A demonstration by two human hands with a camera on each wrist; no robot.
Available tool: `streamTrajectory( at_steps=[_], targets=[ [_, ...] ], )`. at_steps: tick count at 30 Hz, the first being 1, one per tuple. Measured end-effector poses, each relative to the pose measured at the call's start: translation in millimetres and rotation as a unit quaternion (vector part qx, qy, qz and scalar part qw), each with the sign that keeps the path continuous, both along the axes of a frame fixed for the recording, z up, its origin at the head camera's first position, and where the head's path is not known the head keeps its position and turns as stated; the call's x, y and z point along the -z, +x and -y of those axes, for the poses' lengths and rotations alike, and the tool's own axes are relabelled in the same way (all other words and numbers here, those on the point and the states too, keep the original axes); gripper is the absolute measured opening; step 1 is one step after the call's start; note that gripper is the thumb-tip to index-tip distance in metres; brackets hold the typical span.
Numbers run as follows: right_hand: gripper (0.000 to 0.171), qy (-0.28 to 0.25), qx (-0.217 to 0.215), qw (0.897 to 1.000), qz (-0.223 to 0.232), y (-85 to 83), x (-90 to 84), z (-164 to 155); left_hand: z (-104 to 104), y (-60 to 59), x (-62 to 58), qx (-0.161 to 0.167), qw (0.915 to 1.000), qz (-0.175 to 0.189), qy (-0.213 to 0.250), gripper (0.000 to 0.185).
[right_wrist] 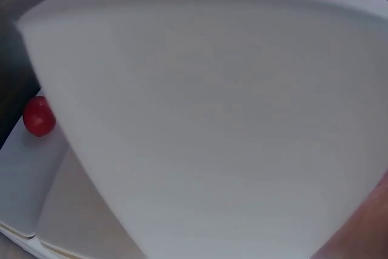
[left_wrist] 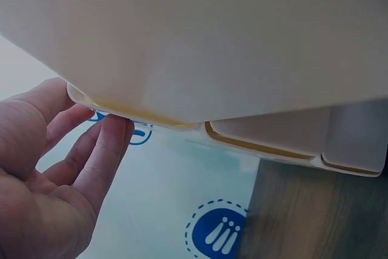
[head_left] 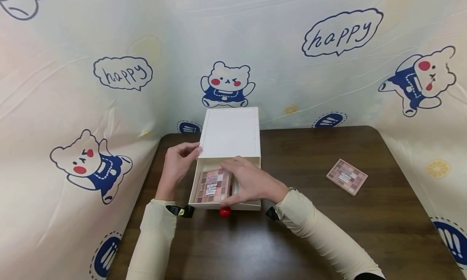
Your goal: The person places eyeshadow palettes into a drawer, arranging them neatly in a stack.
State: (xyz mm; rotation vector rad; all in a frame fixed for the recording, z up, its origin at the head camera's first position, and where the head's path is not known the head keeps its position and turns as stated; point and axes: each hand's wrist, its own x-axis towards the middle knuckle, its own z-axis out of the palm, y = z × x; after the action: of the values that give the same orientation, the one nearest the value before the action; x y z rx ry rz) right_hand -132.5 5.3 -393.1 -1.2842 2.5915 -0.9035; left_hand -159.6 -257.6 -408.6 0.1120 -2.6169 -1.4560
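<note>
The tabletop (head_left: 303,239) is dark brown, wood-grained, rounded at its far corners, with a pale sheen toward the front. A pale cloth (head_left: 277,41) hangs behind it and down both sides, creased in places. Printed on it are three bears with red cheeks and blue clothes: one upright in the middle (head_left: 227,85), tilted ones left (head_left: 93,164) and right (head_left: 419,81). Two bubbles (head_left: 123,73) read "happy". Orange slices (head_left: 439,168) and round blue badges (head_left: 330,119) show lower down.
</note>
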Motion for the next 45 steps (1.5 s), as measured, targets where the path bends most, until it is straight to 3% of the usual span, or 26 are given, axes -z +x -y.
streamTrajectory(
  at_steps=[6, 17, 28, 39, 45],
  targets=[
    [0.102, 0.002, 0.007, 1.0, -0.004, 2.4, -0.9, -3, 0, -1.1, 0.3, 0.005, 1.0, -0.003, 0.002, 0.034],
    [0.098, -0.063, 0.036, 0.997, -0.006, 6.7, -1.2, -18, -1, -0.9, 0.6, 0.003, 0.9999, -0.008, -0.007, 0.033],
    [0.094, -0.172, 0.09, 0.98, -0.04, 13.7, 0.5, -57, -2, -0.2, 2.6, -0.004, 1.0, -0.007, -0.004, 0.04],
    [0.098, -0.175, 0.15, 0.971, -0.061, 13.0, 16.4, -99, -1, 0.7, 1.7, -0.001, 0.9999, -0.009, -0.006, 0.042],
    [0.098, -0.16, 0.211, 0.963, -0.04, 15.5, 22.4, -125, -1, 1.4, 2.3, -0.002, 0.9999, -0.008, -0.008, 0.041]
  ],
)
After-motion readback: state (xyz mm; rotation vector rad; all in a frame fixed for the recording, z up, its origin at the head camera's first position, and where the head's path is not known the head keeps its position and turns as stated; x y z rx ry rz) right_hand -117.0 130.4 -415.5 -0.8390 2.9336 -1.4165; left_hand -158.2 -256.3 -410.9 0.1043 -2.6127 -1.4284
